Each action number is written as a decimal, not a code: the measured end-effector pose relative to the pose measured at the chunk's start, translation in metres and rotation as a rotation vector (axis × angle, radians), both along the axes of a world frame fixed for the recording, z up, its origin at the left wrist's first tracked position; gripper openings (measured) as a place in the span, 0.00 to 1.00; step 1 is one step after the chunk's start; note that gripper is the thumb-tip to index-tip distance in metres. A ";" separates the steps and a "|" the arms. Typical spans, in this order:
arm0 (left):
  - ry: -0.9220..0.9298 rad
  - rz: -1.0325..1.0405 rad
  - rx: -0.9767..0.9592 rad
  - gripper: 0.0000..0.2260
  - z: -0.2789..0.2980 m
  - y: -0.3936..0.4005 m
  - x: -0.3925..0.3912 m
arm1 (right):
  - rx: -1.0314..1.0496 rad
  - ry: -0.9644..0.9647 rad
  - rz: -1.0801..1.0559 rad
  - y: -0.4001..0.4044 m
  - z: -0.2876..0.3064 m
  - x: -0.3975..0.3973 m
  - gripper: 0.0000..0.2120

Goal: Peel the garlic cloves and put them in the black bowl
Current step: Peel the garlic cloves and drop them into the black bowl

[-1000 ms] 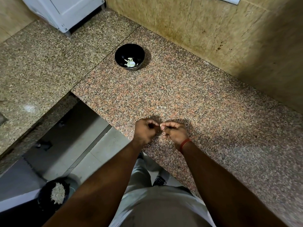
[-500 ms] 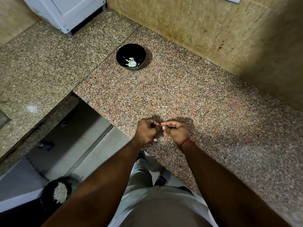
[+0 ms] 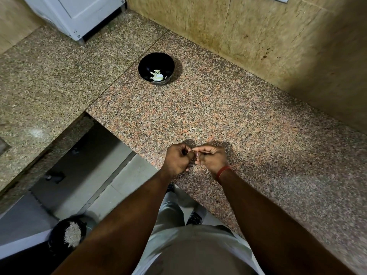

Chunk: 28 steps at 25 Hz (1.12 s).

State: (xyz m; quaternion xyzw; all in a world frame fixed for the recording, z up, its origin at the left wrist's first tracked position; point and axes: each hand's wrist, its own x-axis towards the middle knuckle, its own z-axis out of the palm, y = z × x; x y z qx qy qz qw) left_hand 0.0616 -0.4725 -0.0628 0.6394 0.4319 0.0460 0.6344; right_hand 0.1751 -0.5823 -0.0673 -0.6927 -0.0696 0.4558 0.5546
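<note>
While both hands, left [image 3: 178, 158] and right [image 3: 211, 158], pinch a barely visible clove [image 3: 195, 155] together, presumably to strip its skin, the bowl [image 3: 156, 68] sits well beyond them on the bench [image 3: 258, 126], holding peeled cloves.

1. The scene is dim and warm-toned, lit from above; the speckled granite table [image 3: 248, 120] is brightest across the middle of the frame.
2. A pale glare patch sits on the stone at the left edge, and a softer sheen lies at the right.
3. The left hand [image 3: 178, 157] and right hand [image 3: 211, 158] cast a soft dark shadow on the stone just above them.
4. The glossy round black bowl [image 3: 143, 66] throws a shadow to its right.
5. The upper right corner falls into deep shade across the beige tiled wall [image 3: 258, 32].
6. Wide-angle distortion bends the edges; forearms look stretched.
7. The bottom of the frame is blurred, and the fingertips are too dark to resolve.
</note>
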 end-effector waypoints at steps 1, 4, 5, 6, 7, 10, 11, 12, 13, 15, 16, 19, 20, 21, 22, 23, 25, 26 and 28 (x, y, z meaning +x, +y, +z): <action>-0.007 0.000 -0.007 0.06 0.000 0.000 0.000 | 0.015 0.025 -0.003 0.000 0.001 0.000 0.12; -0.068 0.002 -0.067 0.04 -0.003 0.003 -0.002 | 0.042 0.092 -0.004 0.000 0.002 0.002 0.13; -0.082 -0.003 -0.084 0.04 -0.005 0.005 -0.003 | 0.042 0.094 0.004 0.000 0.001 0.003 0.13; -0.089 -0.007 -0.095 0.04 -0.006 0.006 -0.004 | 0.039 0.089 0.011 0.000 0.000 0.003 0.13; -0.095 -0.007 -0.108 0.04 -0.007 0.006 -0.004 | 0.033 0.079 0.019 0.000 0.000 0.003 0.13; -0.106 0.011 -0.155 0.05 -0.009 0.006 -0.005 | 0.004 0.018 0.045 0.000 0.003 0.003 0.12; -0.109 0.016 -0.163 0.05 -0.008 0.005 -0.005 | -0.001 -0.016 0.057 0.001 0.005 0.003 0.11; -0.111 0.021 -0.165 0.05 -0.007 0.004 -0.005 | -0.005 -0.058 0.073 0.002 0.007 0.003 0.11; -0.114 0.026 -0.165 0.06 -0.006 0.003 -0.005 | -0.009 -0.104 0.095 0.003 0.009 0.002 0.10; -0.121 0.036 -0.165 0.07 -0.004 0.002 -0.004 | -0.017 -0.189 0.136 0.004 0.011 0.002 0.09; -0.122 0.043 -0.169 0.07 -0.004 0.002 -0.004 | -0.018 -0.221 0.152 0.005 0.012 0.002 0.08; -0.131 0.057 -0.185 0.07 -0.005 0.003 -0.004 | -0.018 -0.231 0.167 0.007 0.015 0.002 0.07; -0.133 0.052 -0.190 0.07 -0.005 0.004 -0.005 | -0.011 -0.197 0.153 0.007 0.016 0.003 0.06; -0.127 0.043 -0.190 0.06 -0.005 0.005 -0.005 | -0.008 -0.155 0.130 0.007 0.015 0.003 0.06; -0.116 0.034 -0.185 0.05 -0.005 0.005 -0.005 | -0.010 -0.109 0.101 0.006 0.015 0.004 0.06; -0.105 0.023 -0.174 0.05 -0.004 0.005 -0.005 | -0.015 -0.063 0.072 0.006 0.014 0.005 0.06; -0.105 -0.002 -0.143 0.04 -0.001 0.004 -0.004 | -0.020 0.021 0.031 0.004 0.012 0.006 0.08; -0.112 -0.010 -0.138 0.04 0.001 0.003 -0.003 | -0.019 0.051 0.020 0.004 0.012 0.007 0.08; -0.116 -0.012 -0.146 0.04 0.000 0.002 -0.002 | -0.016 0.097 0.008 0.002 0.012 0.007 0.07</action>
